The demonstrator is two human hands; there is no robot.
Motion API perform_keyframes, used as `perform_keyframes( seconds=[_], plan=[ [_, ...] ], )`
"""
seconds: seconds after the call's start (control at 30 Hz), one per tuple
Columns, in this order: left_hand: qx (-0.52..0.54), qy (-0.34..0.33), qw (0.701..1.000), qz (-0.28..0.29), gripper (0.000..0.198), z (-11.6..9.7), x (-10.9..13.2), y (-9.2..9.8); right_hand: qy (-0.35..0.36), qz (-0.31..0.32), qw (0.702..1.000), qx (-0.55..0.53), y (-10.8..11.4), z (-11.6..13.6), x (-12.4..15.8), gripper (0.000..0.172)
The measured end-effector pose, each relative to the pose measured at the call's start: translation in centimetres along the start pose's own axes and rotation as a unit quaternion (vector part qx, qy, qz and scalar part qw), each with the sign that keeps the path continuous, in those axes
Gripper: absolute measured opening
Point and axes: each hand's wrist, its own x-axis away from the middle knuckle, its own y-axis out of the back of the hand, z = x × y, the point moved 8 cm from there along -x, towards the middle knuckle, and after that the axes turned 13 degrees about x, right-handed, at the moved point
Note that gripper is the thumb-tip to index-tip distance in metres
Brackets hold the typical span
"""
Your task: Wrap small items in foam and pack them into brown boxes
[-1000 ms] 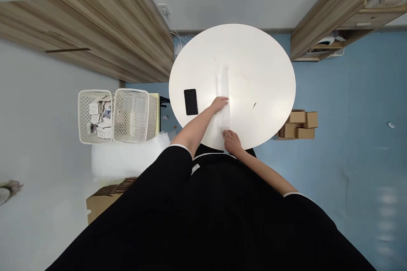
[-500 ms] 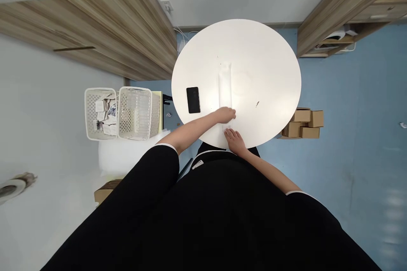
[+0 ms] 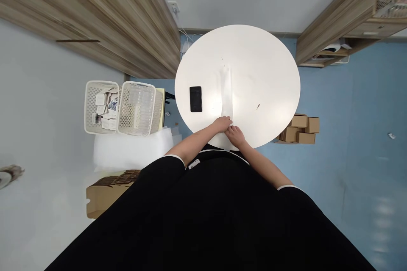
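A long strip of translucent white wrap (image 3: pixel 227 89) lies on the round white table (image 3: pixel 270 72), running away from me. At its near end my left hand (image 3: pixel 223 123) has its fingers closed on the wrap. Right beside it my right hand (image 3: pixel 235 135) pinches the same end, its fingertips close to those of my left hand. Whatever may be inside the wrap cannot be made out. Left of the strip lies a black phone-like device (image 3: pixel 196 99), flat on the table.
Two white baskets (image 3: pixel 120 110) stand to the left, one with papers in it. Below them are white foam sheets (image 3: pixel 127 150) and an open cardboard box (image 3: pixel 101 199). Small brown boxes (image 3: pixel 305 138) are stacked right of the table. Wooden cabinets (image 3: pixel 127 17) flank the table.
My left hand has moved down toward me, next to my right hand. The wrap's near part now looks narrower and creased. The whole view has shifted slightly.
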Motion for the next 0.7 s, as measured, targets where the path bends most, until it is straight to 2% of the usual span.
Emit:
perform_keyframes(
  seconds=[0.27,0.4,0.5,0.63,0.7],
  plan=[
    [0.01,-0.018,1.0,-0.004,0.028,0.5,-0.5,0.7,0.031,0.004,0.999,0.018,0.9,-0.1,-0.6,0.044],
    [0.02,-0.002,1.0,0.005,0.031,0.9,-1.0,1.1,0.033,0.013,0.999,0.032,1.9,-0.4,-0.8,0.043],
    [0.046,0.033,0.998,0.028,0.04,1.7,-2.2,1.2,0.028,0.026,0.999,0.017,2.9,-1.2,-1.2,0.041],
    [0.14,0.073,0.985,0.069,0.057,3.2,-4.3,1.3,0.015,0.05,0.998,-0.019,4.4,-3.0,-2.2,0.042],
    [0.179,0.079,0.978,0.073,0.062,3.9,-5.3,1.8,0.011,0.074,0.996,-0.044,4.9,-4.1,-3.0,0.042]
  ],
)
